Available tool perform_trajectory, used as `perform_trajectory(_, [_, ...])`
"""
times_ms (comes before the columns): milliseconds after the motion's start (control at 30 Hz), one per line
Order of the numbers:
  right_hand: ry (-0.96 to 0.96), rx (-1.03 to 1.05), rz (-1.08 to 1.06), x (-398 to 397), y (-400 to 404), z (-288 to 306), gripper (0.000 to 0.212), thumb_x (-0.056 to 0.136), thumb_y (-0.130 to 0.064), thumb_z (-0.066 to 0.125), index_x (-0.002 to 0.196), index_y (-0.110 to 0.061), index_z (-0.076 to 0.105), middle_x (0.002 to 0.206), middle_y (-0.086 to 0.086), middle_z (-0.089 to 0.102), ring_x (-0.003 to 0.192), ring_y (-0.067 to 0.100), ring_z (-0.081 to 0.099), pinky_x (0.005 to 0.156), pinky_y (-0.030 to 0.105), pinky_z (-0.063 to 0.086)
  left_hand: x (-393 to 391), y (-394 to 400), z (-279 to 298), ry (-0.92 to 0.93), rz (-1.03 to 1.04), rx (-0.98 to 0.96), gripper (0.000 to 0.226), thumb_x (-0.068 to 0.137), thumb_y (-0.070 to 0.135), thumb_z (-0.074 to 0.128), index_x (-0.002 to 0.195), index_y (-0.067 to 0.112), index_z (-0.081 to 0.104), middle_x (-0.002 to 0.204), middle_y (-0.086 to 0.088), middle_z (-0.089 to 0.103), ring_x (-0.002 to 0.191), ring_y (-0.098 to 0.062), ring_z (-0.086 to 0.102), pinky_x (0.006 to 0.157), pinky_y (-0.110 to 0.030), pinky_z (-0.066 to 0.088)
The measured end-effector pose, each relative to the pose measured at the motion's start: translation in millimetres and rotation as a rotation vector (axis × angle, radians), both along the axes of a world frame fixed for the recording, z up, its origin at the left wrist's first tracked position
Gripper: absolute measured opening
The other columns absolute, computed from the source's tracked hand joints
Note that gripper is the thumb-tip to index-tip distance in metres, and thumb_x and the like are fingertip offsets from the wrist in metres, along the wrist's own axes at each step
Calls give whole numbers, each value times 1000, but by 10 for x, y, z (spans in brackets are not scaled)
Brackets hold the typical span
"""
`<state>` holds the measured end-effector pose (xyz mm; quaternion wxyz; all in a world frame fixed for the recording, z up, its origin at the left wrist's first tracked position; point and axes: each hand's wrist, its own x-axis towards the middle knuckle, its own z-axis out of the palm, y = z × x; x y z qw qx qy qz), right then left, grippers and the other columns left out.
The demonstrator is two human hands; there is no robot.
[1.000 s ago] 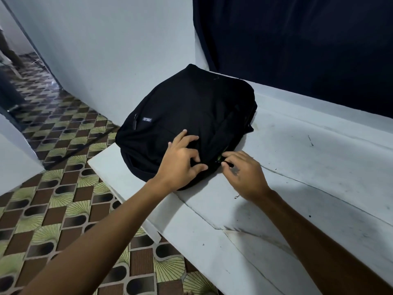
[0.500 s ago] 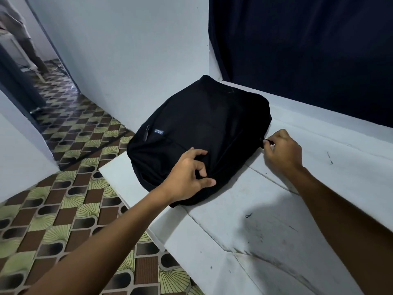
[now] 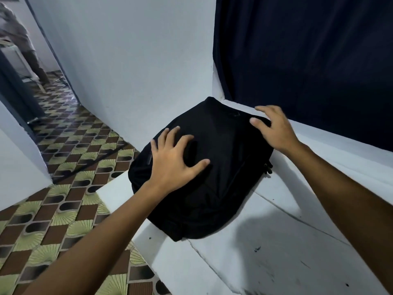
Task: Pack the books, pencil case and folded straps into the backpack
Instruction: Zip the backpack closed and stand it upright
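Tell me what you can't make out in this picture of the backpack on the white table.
- Backpack contents, head view: the black fabric hides any books, pencil case or straps.
- Zipper at its right edge: small and dark, so fully zipped or not is unclear.
- Right hand: blurred at the far corner, so contact is uncertain.
- Left hand: its palm covers the bag's front.
- Person at top left: cut off by the frame edge.

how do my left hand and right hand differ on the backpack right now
The left hand lies flat on the middle of the backpack, fingers spread wide; the right hand sits at the far top edge by the dark curtain, looking blurred. Both are open and grip nothing.
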<state>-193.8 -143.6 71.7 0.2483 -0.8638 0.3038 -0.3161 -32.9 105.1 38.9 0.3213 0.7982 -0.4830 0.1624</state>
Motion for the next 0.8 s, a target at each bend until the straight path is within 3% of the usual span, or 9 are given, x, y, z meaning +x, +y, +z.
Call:
perform_trajectory(100, [210, -18, 69, 438, -161, 218, 58, 90, -58, 53, 142, -34, 44, 149, 1, 38, 140, 20, 29, 116, 42, 21, 184, -345, 22, 27, -18, 193, 103, 62, 94, 38, 147, 37, 30, 161, -7, 15, 149, -33, 4, 112, -70, 5])
perform_trajectory(167, [376, 35, 90, 645, -246, 249, 70, 84, -72, 48, 145, -40, 37, 154, -1, 34, 144, 20, 23, 119, 49, 11, 270, -523, -14, 124, -69, 278, 109, 58, 97, 37, 151, 43, 13, 163, -4, 4, 150, -31, -6, 112, -71, -1])
perform_trajectory(267, [452, 213, 101, 738, -310, 209, 89, 67, -88, 46, 144, -46, 34, 155, -5, 34, 142, 18, 30, 118, 45, 20, 389, -669, -166, 221, -155, 328, 112, 57, 96, 37, 150, 48, -1, 164, 1, -4, 150, -28, -10, 112, -71, -1])
perform_trajectory(567, [425, 159, -86, 440, -133, 72, 73, 79, -82, 37, 142, -47, 36, 144, -1, 49, 130, 25, 45, 107, 40, 36, 647, -901, -254, 204, -371, 362, 111, 58, 93, 37, 151, 47, -2, 163, 6, -8, 150, -26, -11, 112, -69, 0])
perform_trajectory(700, [414, 99, -200, 202, 117, 85, 70, 86, -75, 38, 145, -36, 39, 142, 3, 52, 129, 30, 46, 104, 39, 36, 896, -1052, -142, 206, -560, 463, 116, 50, 101, 37, 148, 53, -1, 163, 9, -9, 150, -22, -11, 114, -68, 0])
perform_trajectory(800, [400, 63, -301, 14, 390, 92, 69, 89, -69, 42, 143, -26, 44, 136, 8, 56, 125, 33, 49, 101, 40, 38, 1052, -1222, 13, 104, -689, 602, 109, 50, 101, 41, 140, 62, -6, 163, 12, -12, 149, -18, -15, 115, -67, 1])
